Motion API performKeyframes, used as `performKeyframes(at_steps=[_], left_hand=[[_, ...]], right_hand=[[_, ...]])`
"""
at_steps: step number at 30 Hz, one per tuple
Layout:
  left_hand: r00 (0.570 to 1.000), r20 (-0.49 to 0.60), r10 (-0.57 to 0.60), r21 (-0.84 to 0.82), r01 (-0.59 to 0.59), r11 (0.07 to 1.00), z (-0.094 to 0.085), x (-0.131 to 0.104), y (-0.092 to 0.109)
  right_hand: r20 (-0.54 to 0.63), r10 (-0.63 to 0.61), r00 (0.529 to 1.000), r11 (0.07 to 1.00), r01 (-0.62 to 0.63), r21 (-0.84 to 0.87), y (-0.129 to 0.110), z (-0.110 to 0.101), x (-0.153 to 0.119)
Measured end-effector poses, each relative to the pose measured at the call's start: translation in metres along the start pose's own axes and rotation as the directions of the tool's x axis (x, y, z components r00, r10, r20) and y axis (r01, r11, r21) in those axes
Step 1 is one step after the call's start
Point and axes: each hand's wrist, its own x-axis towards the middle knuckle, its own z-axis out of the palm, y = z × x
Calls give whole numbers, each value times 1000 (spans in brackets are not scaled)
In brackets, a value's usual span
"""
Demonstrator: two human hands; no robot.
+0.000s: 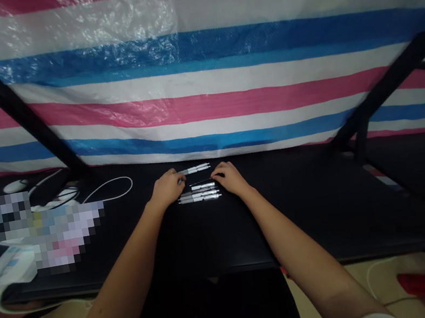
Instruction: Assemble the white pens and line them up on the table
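Observation:
My left hand (166, 189) is closed, thumb and finger together, around a small dark grey piece that looks like a pen's grip section. Across from it, my right hand (231, 177) pinches one end of a thin dark pen refill (200, 182), which points left toward the other hand. Beyond the refill lies a white and grey pen (198, 168), its left end close to my left fingers. A short white pen barrel (203, 187) rests just below the refill. Nearer to me, white and grey pens (200, 197) lie side by side, roughly parallel to the table's front edge.
The black table (307, 208) meets a striped plastic sheet (227, 101) at the back. Black slanted frame bars stand at both sides. On the left are a white power strip or box (15, 265), a white cable (128, 182), a white mouse-like object (15, 186) and blurred-out packets.

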Motion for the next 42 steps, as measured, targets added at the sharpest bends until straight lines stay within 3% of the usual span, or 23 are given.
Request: performKeyframes(at_steps=[13, 25, 37, 42], left_hand=[[1000, 26, -10, -175, 15, 985, 5, 4, -1], [998, 50, -26, -184, 35, 982, 4, 4, 2], [999, 21, 34, -197, -30, 980, 8, 4, 7], [999, 31, 16, -269, -7, 963, 5, 5, -4]], right_hand=[[-19, 57, 998, 998, -58, -36, -10, 2, -1], [-8, 68, 998, 997, -68, -41, -10, 1, -1], [-2, 28, 1000, 998, -28, -53, -14, 3, -1], [-9, 34, 999, 999, -35, -41, -15, 3, -1]])
